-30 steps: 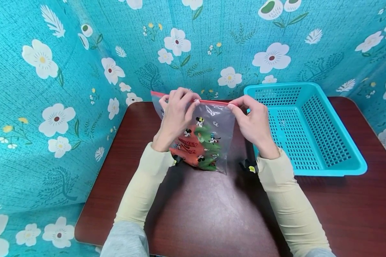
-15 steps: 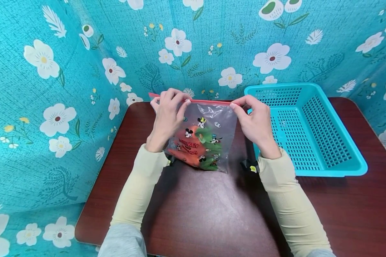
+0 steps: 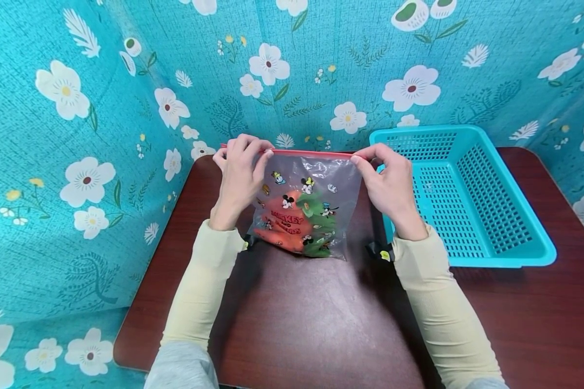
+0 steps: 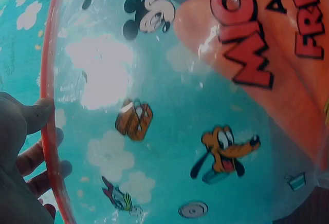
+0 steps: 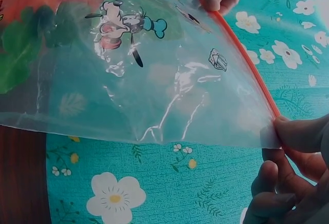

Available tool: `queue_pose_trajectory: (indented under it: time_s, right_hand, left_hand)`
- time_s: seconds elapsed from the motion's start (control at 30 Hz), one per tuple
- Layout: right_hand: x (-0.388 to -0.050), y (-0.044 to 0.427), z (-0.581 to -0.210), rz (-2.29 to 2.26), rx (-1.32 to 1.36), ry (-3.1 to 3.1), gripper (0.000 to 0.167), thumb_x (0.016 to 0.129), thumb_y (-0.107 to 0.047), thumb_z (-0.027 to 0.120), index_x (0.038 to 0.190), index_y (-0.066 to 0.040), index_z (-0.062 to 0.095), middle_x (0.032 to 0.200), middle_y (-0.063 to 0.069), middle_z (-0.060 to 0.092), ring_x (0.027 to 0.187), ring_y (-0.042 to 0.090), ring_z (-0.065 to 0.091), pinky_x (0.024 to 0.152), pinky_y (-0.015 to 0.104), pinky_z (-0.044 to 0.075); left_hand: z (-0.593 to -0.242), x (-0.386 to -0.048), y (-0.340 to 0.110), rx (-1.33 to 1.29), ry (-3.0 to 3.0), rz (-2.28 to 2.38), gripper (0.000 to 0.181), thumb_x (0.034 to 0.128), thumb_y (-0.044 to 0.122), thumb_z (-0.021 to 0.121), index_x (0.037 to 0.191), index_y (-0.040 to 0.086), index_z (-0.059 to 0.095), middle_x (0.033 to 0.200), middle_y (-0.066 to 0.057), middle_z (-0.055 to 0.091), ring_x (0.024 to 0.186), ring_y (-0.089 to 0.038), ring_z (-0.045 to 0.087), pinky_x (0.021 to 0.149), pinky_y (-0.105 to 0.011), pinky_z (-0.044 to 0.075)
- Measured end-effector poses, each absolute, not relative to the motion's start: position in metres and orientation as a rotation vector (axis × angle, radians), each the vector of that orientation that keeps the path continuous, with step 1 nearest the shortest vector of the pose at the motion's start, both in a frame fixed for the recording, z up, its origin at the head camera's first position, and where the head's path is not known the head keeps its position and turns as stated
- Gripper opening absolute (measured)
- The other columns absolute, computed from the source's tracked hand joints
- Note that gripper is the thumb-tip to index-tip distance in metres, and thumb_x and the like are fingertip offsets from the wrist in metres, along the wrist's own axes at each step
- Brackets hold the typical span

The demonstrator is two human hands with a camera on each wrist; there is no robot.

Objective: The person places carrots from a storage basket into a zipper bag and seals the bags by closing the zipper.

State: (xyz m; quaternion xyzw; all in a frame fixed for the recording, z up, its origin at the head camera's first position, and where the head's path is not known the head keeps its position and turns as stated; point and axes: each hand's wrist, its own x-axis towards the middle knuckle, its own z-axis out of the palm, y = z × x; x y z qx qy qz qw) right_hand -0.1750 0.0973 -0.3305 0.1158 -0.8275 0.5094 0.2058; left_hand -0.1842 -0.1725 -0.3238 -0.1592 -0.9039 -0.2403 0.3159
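A clear zip bag (image 3: 340, 189) printed with cartoon figures stands upright on the table, its red zip strip (image 3: 316, 154) along the top. Orange (image 3: 284, 213) and green (image 3: 316, 210) things show through the plastic; their kind is not clear. My left hand (image 3: 240, 175) pinches the strip near its left end. In the left wrist view the left thumb (image 4: 38, 115) lies on one side of the red edge, with fingers behind it. At the top right corner my right hand (image 3: 389, 181) pinches the bag, thumb (image 5: 300, 134) in front.
A turquoise perforated basket (image 3: 521, 216) stands on the right of the dark red-brown table (image 3: 302, 324). A flowered turquoise cloth (image 3: 311, 65) hangs behind and to the left. Black straps with yellow tags (image 3: 382, 251) sit at the wrists.
My left hand has slid leftward along the red strip, uncovering more of the bag's printed front. The right hand keeps its pinch at the corner and has shifted slightly right.
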Motion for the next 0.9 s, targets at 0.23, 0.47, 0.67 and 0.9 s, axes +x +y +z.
queue_pose_trajectory:
  time_s: [0.23,0.47,0.67,0.9]
  right_hand:
    - [-0.174,0.098,-0.331,1.419,0.308,-2.305,0.018,0.093,-0.024,0.063,0.097,-0.008,0.072,0.085,0.008,0.066,0.071,0.014,0.051,0.045,0.024,0.032]
    - [-0.175,0.099,-0.331,1.413,0.31,-2.298,0.018,0.093,-0.024,0.064,0.097,-0.008,0.072,0.086,0.008,0.067,0.072,0.015,0.052,0.046,0.024,0.033]
    - [-0.176,0.1,-0.332,1.406,0.302,-2.299,0.019,0.093,-0.025,0.064,0.097,-0.008,0.072,0.088,0.008,0.069,0.072,0.014,0.052,0.048,0.023,0.036]
    - [-0.177,0.101,-0.332,1.384,0.308,-2.298,0.019,0.093,-0.025,0.064,0.097,-0.008,0.072,0.089,0.008,0.069,0.071,0.013,0.052,0.047,0.024,0.035]
  left_hand:
    - [-0.323,-0.182,-0.181,-0.394,-2.381,-0.641,0.022,0.0982,0.029,0.054,0.1,0.012,0.069,0.104,-0.009,0.058,0.102,-0.03,0.047,0.091,-0.057,0.018]
    - [-0.323,-0.181,-0.188,-0.354,-2.374,-0.635,0.021,0.0974,0.028,0.056,0.099,0.012,0.069,0.104,-0.009,0.058,0.102,-0.03,0.047,0.092,-0.057,0.018]
    - [-0.323,-0.181,-0.197,-0.336,-2.371,-0.636,0.021,0.0978,0.027,0.055,0.099,0.011,0.069,0.104,-0.01,0.058,0.103,-0.03,0.048,0.094,-0.057,0.017]
    - [-0.322,-0.179,-0.206,-0.299,-2.368,-0.664,0.022,0.0973,0.028,0.056,0.1,0.01,0.069,0.105,-0.012,0.058,0.102,-0.031,0.048,0.092,-0.057,0.016]
